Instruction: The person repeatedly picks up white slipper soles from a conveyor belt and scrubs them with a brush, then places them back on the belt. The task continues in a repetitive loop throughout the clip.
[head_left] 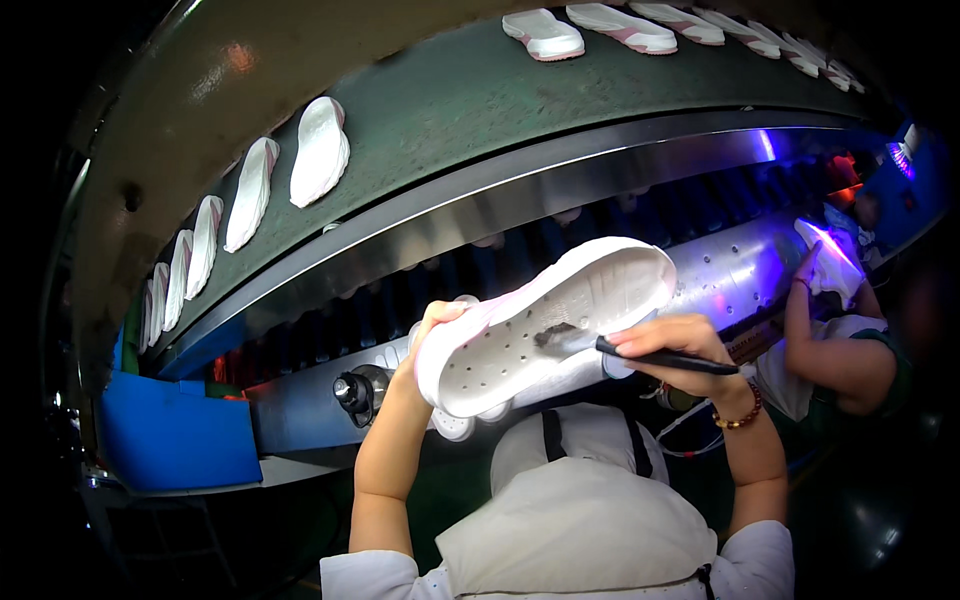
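My left hand (pixel 432 335) grips the lower end of a white shoe sole (pixel 545 320), held tilted with its hollow, perforated inside facing me. My right hand (pixel 672 345) holds a black-handled brush (pixel 640 352) like a pen. Its bristles touch the inside of the sole near the middle. Both forearms rise from the lower edge, and a beaded bracelet (pixel 740 415) sits on my right wrist.
A dark green conveyor belt (pixel 470 110) curves overhead carrying several white soles (pixel 320 150). Below it run a steel rail and a blue bin (pixel 180 430). At the right, another person's arm (pixel 830 360) holds a white sole under violet light. A white apron (pixel 580 520) covers my chest.
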